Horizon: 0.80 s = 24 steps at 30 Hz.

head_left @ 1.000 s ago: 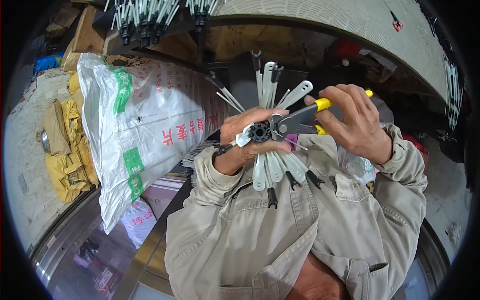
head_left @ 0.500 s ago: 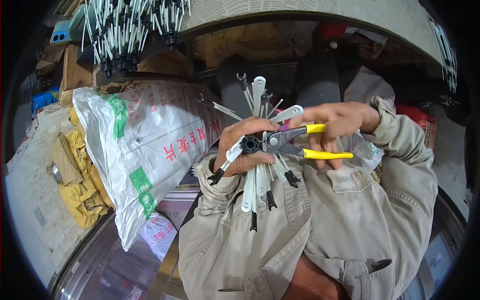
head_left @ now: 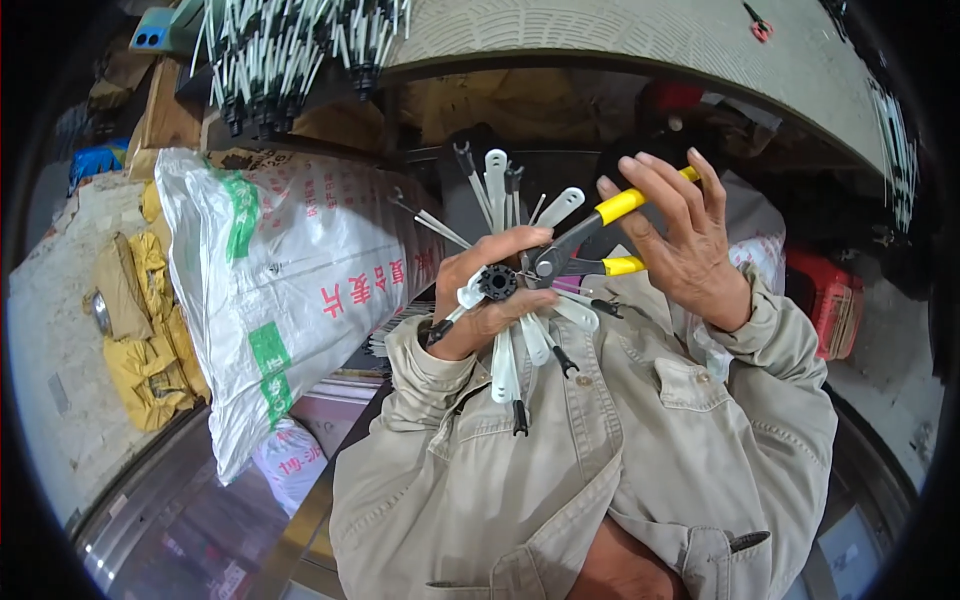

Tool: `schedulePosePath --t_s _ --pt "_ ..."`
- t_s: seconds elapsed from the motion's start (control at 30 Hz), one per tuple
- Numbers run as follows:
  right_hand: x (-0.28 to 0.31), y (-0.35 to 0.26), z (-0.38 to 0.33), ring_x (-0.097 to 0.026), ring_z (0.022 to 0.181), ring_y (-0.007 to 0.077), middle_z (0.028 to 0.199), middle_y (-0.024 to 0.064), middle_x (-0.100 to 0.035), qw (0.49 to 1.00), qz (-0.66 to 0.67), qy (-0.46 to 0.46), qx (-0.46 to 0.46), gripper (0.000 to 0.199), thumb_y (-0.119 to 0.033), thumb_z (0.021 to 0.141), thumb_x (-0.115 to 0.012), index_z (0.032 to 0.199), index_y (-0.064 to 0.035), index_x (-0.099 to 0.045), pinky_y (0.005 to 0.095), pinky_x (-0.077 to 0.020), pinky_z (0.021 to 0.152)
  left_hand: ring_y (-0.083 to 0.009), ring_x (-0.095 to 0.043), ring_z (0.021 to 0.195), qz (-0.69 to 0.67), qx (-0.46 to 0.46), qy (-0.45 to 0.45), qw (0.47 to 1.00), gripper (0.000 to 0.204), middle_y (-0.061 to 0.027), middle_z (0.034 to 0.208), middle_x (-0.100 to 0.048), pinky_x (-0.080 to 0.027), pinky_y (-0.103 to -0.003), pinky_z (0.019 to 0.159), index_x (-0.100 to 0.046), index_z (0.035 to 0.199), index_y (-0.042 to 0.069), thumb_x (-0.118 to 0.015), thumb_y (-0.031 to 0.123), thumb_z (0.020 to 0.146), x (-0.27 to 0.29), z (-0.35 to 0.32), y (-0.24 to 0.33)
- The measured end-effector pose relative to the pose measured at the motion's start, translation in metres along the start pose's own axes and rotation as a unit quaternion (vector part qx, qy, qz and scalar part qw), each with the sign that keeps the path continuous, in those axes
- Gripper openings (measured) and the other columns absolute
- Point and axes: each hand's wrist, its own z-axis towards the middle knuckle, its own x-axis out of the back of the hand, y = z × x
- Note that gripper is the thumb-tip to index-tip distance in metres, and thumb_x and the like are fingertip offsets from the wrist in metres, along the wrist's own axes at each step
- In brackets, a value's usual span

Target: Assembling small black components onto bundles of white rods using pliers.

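My left hand point(head_left: 458, 278) is closed round a black notched hub point(head_left: 498, 283). White flat strips with holes point(head_left: 501, 370) and thin rods with black forked tips point(head_left: 519, 415) fan out from it, like umbrella ribs. A pair of pliers point(head_left: 546, 266) with yellow handles has its dark jaws beside the hub, at my left fingertips. My right hand point(head_left: 688, 240) holds the pliers loosely by the handles, its fingers stretched and spread. The handles stand apart. Whether the jaws touch a rib or a wire is too small to tell.
Beyond my lap runs a pale worktop point(head_left: 560, 30). Bundles of similar white ribs point(head_left: 270, 70) hang over its left edge; more ribs point(head_left: 893, 150) lie far right. Red-handled scissors point(head_left: 761, 28) rest on it. A large white sack point(head_left: 290, 280) stands left; a red container point(head_left: 825, 300) sits right.
My right hand has swung the plier handles up and away from me, and its fingers have straightened. The left hand keeps hold of the hub. The whole view has shifted slightly.
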Motion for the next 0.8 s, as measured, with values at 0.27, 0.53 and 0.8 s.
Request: schedulePosePath --t_s 0.27,0.53,0.8 --pt "-0.003 0.01 -0.005 -0.055 0.07 0.025 0.088 0.0099 -0.056 0.985 0.164 -0.041 0.032 0.037 -0.035 0.066 -0.069 0.087 -0.0054 -0.062 0.0361 -0.0431 0.058 -0.0178 -0.063 0.082 -0.009 0.037 -0.02 0.999 0.051 -0.0102 0.099 -0.064 -0.048 -0.026 0.072 -0.06 0.108 0.007 -0.079 0.02 0.063 0.003 -0.001 0.005" --pt "0.002 0.029 -0.005 -0.061 0.061 0.0178 0.075 0.0108 -0.061 0.387 0.75 -0.497 -0.201 0.034 -0.023 0.077 -0.066 0.097 -0.0002 -0.05 0.0265 -0.0497 0.053 -0.0187 -0.063 0.082 -0.044 0.041 -0.18 0.982 0.054 -0.0104 0.097 -0.064 -0.048 -0.027 0.072 -0.061 0.105 0.004 -0.081 0.02 0.057 0.014 0.011 0.008" --pt "0.027 0.008 -0.005 -0.059 0.079 0.03 0.097 0.0146 -0.056 0.919 0.341 -0.199 0.011 0.073 -0.024 0.068 -0.072 0.128 -0.0016 -0.038 0.0355 -0.047 0.07 -0.0164 -0.062 0.077 -0.055 0.015 0.005 0.998 0.053 -0.0091 0.096 -0.065 -0.047 -0.025 0.069 -0.063 0.099 0.005 -0.082 0.023 0.053 0.006 -0.002 -0.008"
